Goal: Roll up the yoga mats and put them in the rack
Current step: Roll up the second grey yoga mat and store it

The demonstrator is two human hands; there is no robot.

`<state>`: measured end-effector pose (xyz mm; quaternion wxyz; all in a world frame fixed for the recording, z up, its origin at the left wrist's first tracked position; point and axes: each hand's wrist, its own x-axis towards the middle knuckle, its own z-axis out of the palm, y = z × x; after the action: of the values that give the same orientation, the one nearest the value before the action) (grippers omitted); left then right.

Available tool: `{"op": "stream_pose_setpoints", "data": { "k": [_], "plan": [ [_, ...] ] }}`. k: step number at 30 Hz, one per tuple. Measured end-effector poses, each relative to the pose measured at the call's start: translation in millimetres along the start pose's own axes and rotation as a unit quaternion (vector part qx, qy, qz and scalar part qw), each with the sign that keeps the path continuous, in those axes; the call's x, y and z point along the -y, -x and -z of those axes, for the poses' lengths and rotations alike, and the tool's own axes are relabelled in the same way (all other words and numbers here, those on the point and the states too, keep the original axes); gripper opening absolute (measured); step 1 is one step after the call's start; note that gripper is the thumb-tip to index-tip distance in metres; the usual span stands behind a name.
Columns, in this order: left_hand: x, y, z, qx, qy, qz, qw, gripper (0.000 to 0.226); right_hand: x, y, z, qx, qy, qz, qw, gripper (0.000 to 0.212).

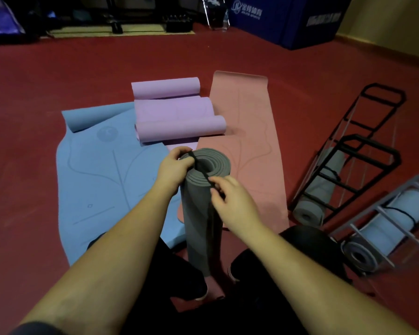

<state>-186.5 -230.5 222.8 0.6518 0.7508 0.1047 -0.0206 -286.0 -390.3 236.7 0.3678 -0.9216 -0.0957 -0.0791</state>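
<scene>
A rolled grey yoga mat [200, 221] stands upright on the floor between my feet. A black strap [202, 169] runs across its top end. My left hand [173, 169] grips the mat's top rim and one end of the strap. My right hand [230, 199] pinches the strap's other end against the mat's side. On the floor beyond lie a flat blue mat [99, 180], a partly curled purple mat [177, 112] and a flat pink mat [249, 131]. A black rack [353, 153] at the right holds a rolled grey mat [312, 209].
A grey rack [382, 228] at the far right holds a rolled light blue mat [394, 218] tied with a black strap. A large blue padded block [283, 18] stands at the back right. Dark gym equipment lines the back wall. Red floor surrounds the mats.
</scene>
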Motion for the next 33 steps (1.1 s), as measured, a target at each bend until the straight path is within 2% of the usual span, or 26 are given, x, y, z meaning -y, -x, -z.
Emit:
{"op": "stream_pose_setpoints", "data": {
  "k": [3, 6, 9, 12, 14, 17, 20, 22, 25, 28, 31, 33],
  "plan": [
    [1.9, 2.0, 0.5, 0.003, -0.006, -0.004, 1.000, 0.030, 6.0, 19.7, -17.4, -0.024, -0.056, -0.034, 0.998, 0.037],
    [-1.3, 13.1, -3.7, 0.010, -0.018, -0.018, 1.000, 0.034, 18.2, 23.0, -28.3, -0.028, -0.036, 0.060, 0.997, 0.026],
    [-1.2, 20.2, -8.7, 0.028, -0.035, -0.039, 0.998, 0.035, 18.3, 18.1, -42.9, 0.007, 0.033, 0.126, 0.991, 0.016],
    [0.4, 18.4, -2.6, 0.036, -0.018, -0.036, 0.999, 0.020, -3.3, 18.5, -48.1, 0.050, 0.109, 0.178, 0.977, 0.017],
    [2.0, 17.7, 0.3, 0.050, -0.027, -0.034, 0.998, 0.019, -13.1, 16.8, -45.7, 0.066, 0.143, 0.207, 0.966, 0.021],
    [3.6, 17.9, 1.4, 0.071, -0.051, -0.042, 0.995, 0.020, -11.2, 10.8, -42.5, 0.073, 0.160, 0.207, 0.963, 0.024],
    [-1.1, 13.2, 8.6, 0.117, -0.123, -0.054, 0.984, 0.047, -10.6, 7.9, -40.9, 0.075, 0.179, 0.217, 0.957, 0.025],
    [-5.4, 10.5, 10.9, 0.125, -0.171, -0.057, 0.976, 0.043, -13.9, 9.5, -40.7, 0.086, 0.184, 0.230, 0.952, 0.025],
    [-9.5, 13.7, 7.7, 0.093, -0.207, -0.068, 0.972, 0.031, -18.6, 11.7, -42.0, 0.094, 0.159, 0.231, 0.955, 0.026],
    [-9.5, 17.4, 3.6, 0.080, -0.197, -0.069, 0.975, 0.030, -20.0, 19.5, -40.0, 0.048, 0.077, 0.205, 0.975, 0.027],
    [-7.7, 19.5, 1.9, 0.085, -0.181, -0.069, 0.977, 0.031, -19.9, 28.8, -32.2, -0.068, -0.019, 0.190, 0.979, 0.021],
    [-6.9, 21.7, 2.3, 0.084, -0.176, -0.068, 0.978, 0.032, -14.5, 27.7, -26.3, -0.141, -0.105, 0.140, 0.974, 0.018]
  ]
}}
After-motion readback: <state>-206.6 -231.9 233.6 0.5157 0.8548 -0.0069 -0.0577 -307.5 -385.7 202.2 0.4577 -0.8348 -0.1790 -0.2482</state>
